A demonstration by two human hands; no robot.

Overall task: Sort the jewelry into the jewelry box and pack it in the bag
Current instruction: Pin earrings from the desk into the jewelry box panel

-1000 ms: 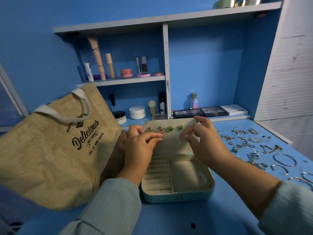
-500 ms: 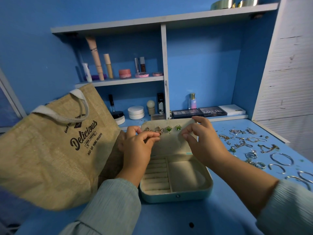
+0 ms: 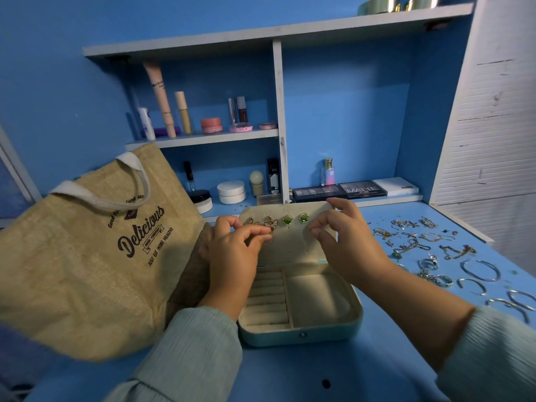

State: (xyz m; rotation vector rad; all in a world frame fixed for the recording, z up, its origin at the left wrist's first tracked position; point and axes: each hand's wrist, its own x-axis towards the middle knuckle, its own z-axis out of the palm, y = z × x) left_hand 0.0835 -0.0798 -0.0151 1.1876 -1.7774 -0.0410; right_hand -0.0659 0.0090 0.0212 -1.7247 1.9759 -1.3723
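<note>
While the box (image 3: 301,329) sits open on the blue desk (image 3: 290,372), its lid (image 3: 290,242) stands upright at the back with four earrings pinned along the top: two gold butterflies (image 3: 271,224) on the left and two green studs (image 3: 303,218) on the right. The base is divided into ring rolls (image 3: 265,297) on the left and a plain compartment (image 3: 316,297) on the right, and nothing shows in either. The left hand (image 3: 232,253) has its fingers curled at the lid just below the butterflies, pinching something too small to make out. The right hand (image 3: 345,245) curls round the lid's right edge, thumb in front. The bag (image 3: 87,256) leans just left of the box, its inside hidden. Loose jewelry (image 3: 441,256) lies spread on the desk to the right.
</note>
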